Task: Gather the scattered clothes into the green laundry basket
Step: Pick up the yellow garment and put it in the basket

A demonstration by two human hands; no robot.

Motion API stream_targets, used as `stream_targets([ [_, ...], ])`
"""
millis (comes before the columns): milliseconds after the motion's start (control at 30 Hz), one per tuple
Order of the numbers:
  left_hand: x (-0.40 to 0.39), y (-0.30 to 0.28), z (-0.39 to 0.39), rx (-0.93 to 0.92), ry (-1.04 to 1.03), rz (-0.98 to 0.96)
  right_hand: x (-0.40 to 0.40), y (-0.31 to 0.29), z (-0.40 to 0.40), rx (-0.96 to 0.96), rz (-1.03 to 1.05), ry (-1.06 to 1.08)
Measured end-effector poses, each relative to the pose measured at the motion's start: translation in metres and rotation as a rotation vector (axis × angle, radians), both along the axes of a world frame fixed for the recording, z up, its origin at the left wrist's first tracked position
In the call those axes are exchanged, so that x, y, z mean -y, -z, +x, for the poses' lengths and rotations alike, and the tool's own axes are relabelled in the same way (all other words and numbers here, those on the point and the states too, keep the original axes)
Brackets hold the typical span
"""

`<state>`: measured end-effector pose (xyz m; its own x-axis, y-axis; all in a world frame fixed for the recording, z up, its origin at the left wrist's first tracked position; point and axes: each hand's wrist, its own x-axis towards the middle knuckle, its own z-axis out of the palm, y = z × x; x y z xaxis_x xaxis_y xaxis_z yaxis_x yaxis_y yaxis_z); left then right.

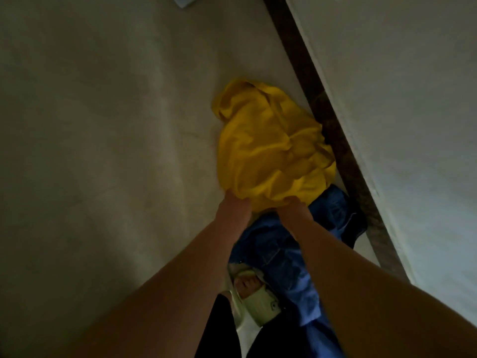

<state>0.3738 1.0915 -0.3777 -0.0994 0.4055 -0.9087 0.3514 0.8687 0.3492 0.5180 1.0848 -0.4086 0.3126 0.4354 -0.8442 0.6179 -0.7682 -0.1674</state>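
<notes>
Both forearms reached down; my left hand [236, 206] and right hand [294, 206] pinched the yellow garment's [271, 151] near hem, its length running far toward the skirting (jeans [278, 249] underneath, basket unseen).

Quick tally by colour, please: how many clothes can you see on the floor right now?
Yellow: 1, a crumpled yellow cloth garment, its near edge gripped by the left hand and the right hand.
Blue: 1, a blue denim garment.
Total: 2. No green basket in view.
</notes>
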Motion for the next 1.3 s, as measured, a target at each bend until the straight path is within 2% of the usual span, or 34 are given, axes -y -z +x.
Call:
stream_targets([
  [33, 0.001, 0.017, 0.001, -0.008, 0.057, 0.028, -0.004, 0.022, 0.010, 0.058, -0.030, -0.046],
  [100, 0.000, 0.029, 0.006, -0.001, 0.093, 0.017, -0.008, 0.047, 0.032, 0.087, -0.092, 0.114],
  [167, 0.003, 0.035, 0.009, 0.019, 0.117, 0.025, -0.009, 0.065, 0.049, 0.040, -0.038, 0.317],
  [233, 0.005, 0.043, 0.005, 0.033, 0.179, 0.027, -0.005, 0.083, 0.052, -0.094, 0.045, 0.541],
  [300, 0.005, 0.047, 0.000, 0.044, 0.170, 0.004, -0.005, 0.081, 0.050, -0.154, 0.101, 0.589],
  [400, 0.008, 0.044, -0.003, 0.062, 0.145, -0.026, -0.004, 0.061, 0.036, -0.042, 0.232, 0.577],
  [467, 0.001, 0.034, -0.002, 0.083, 0.120, -0.073, -0.003, 0.038, 0.023, -0.058, 0.328, 0.616],
  [567, -0.011, 0.014, 0.001, 0.129, 0.103, -0.132, 0.004, 0.018, -0.001, -0.137, 0.302, 0.732],
  [667, -0.022, -0.023, 0.009, 0.212, -0.040, -0.278, 0.000, -0.010, -0.017, -0.458, 0.252, 1.087],
  [767, -0.022, -0.049, 0.014, 0.328, -0.175, -0.385, 0.004, -0.046, -0.033, -0.764, 0.164, 1.056],
  [833, -0.020, -0.063, 0.012, 0.372, -0.346, -0.334, 0.010, -0.073, -0.040, -0.875, 0.117, 0.989],
  [900, -0.014, -0.072, 0.010, 0.269, -0.414, -0.185, 0.016, -0.090, -0.042, -0.891, 0.094, 0.914],
  [1000, -0.004, -0.094, -0.002, 0.130, -0.276, 0.009, 0.024, -0.110, -0.048, -0.755, 0.115, 0.808],
  [1067, 0.001, -0.109, -0.009, 0.121, -0.257, 0.060, 0.024, -0.110, -0.049, -0.708, 0.127, 1.007],
  [1100, 0.004, -0.126, -0.022, 0.152, -0.324, 0.075, 0.022, -0.120, -0.055, -0.732, 0.101, 1.091],
  [1167, 0.006, -0.144, -0.031, 0.329, -0.543, 0.018, 0.016, -0.114, -0.055, -0.799, -0.009, 1.209],
  [1233, 0.012, -0.173, -0.047, 0.497, -0.750, 0.008, 0.012, -0.129, -0.063, -0.917, -0.165, 1.199],
  [1300, 0.023, -0.201, -0.066, 0.553, -0.859, 0.056, 0.007, -0.143, -0.080, -0.931, -0.165, 1.178],
])
